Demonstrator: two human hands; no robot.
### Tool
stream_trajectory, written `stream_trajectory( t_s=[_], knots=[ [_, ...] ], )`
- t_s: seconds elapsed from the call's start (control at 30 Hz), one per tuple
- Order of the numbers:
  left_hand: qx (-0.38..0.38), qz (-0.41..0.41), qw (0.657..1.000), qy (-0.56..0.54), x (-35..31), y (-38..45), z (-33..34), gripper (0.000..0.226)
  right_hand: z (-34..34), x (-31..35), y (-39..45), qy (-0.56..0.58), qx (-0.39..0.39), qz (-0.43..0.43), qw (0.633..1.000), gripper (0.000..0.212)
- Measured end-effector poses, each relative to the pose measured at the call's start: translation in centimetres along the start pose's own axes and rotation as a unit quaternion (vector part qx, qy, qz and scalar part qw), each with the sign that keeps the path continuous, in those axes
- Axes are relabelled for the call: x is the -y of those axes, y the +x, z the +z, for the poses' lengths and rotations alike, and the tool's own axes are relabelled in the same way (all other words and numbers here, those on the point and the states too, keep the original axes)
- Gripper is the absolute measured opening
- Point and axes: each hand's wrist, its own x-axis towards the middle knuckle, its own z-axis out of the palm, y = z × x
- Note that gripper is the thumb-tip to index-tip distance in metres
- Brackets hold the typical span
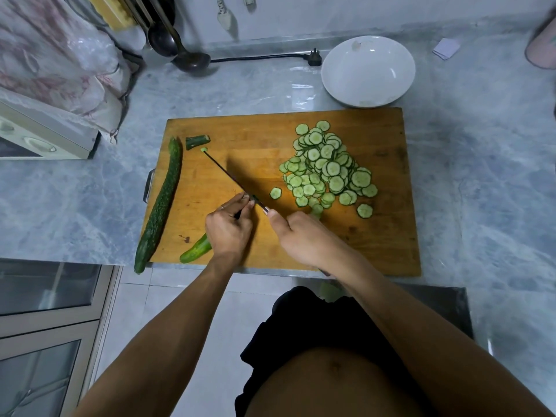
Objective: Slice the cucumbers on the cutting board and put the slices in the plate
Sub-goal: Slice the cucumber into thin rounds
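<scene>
Both my hands work over the front edge of the wooden cutting board (376,242). Left hand (228,228) grips a green cucumber (196,252), its long axis slanting toward the front-left corner. Right hand (304,239) clamps the thin steel knife (228,177), blade crossing just beyond my left fingertips. Pale round slices (326,168) heap right; white ceramic plate (368,70) waits behind, on the worktop.

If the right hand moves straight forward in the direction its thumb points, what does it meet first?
Probably the left hand's fingertips, which lie just ahead of the right hand along the thin dark knife blade. Depth is unclear; beyond them lies only bare wooden cutting board.
</scene>
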Motion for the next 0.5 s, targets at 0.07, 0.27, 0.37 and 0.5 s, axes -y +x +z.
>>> stream_trajectory(
  t_s=[0.07, 0.27, 0.37, 0.5],
  knots=[
    [0.006, 0.002, 1.0, 0.005, 0.0, 0.0, -0.1, 0.027, 0.3, 0.2, 0.7, -0.002, 0.0, 0.001, 1.0, 0.063],
    [0.04, 0.057, 0.995, 0.071, 0.9, -0.4, -0.7, 0.038, 1.6, 0.6, 0.2, 0.01, -0.017, -0.002, 1.0, 0.063],
    [0.031, 0.061, 0.995, 0.075, 0.7, -0.3, -0.8, 0.031, 1.3, 0.6, 0.1, 0.014, -0.021, -0.006, 1.0, 0.062],
    [0.018, 0.042, 0.998, 0.04, 0.5, -0.2, -0.7, 0.018, 0.6, 0.2, 0.2, 0.014, -0.017, -0.016, 1.0, 0.065]
  ],
)
